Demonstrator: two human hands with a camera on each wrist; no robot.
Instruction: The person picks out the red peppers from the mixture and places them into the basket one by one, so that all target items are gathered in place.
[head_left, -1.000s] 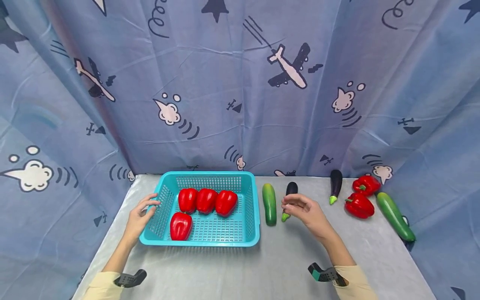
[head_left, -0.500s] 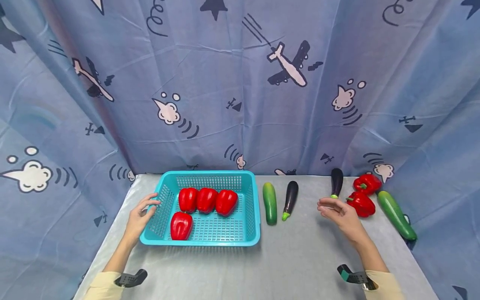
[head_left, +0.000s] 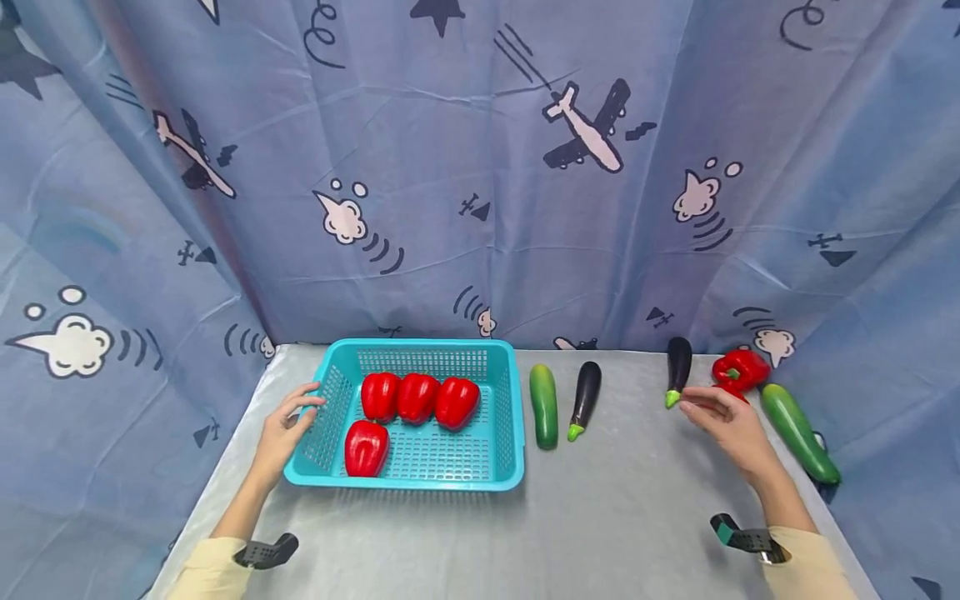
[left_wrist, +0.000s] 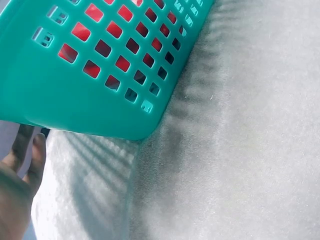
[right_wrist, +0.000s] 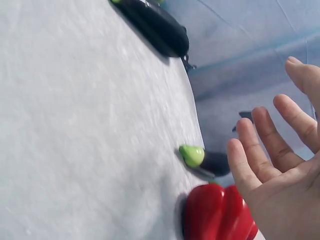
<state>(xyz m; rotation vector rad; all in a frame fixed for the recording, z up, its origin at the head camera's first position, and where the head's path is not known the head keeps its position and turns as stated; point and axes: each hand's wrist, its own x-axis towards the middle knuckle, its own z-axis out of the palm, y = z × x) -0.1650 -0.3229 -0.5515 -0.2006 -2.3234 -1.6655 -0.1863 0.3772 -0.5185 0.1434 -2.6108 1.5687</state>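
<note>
My left hand (head_left: 279,433) is at the left rim of a turquoise plastic basket (head_left: 405,483), its fingertips right at the edge; the left wrist view shows these fingers (left_wrist: 37,155) beside the basket's wall. My right hand (head_left: 738,437) hovers at the right side with nothing in it. Its fingers (right_wrist: 257,147) are spread and loosely bent in the right wrist view. Below it lies a red bell pepper (right_wrist: 215,212), mostly hidden by the hand in the head view. Another red bell pepper (head_left: 742,367) lies behind, and an eggplant (head_left: 679,362) with a green stem is left of the fingertips.
Several red bell peppers (head_left: 367,448) lie in the basket. Right of it are a cucumber (head_left: 543,408) and a second eggplant (head_left: 587,396). Another cucumber (head_left: 798,433) lies by the table's right edge. A patterned blue curtain (head_left: 450,167) hangs behind the table.
My right hand has moved right, from over the eggplant near the basket to over the red bell pepper on the right. My left hand has stayed at the basket's rim.
</note>
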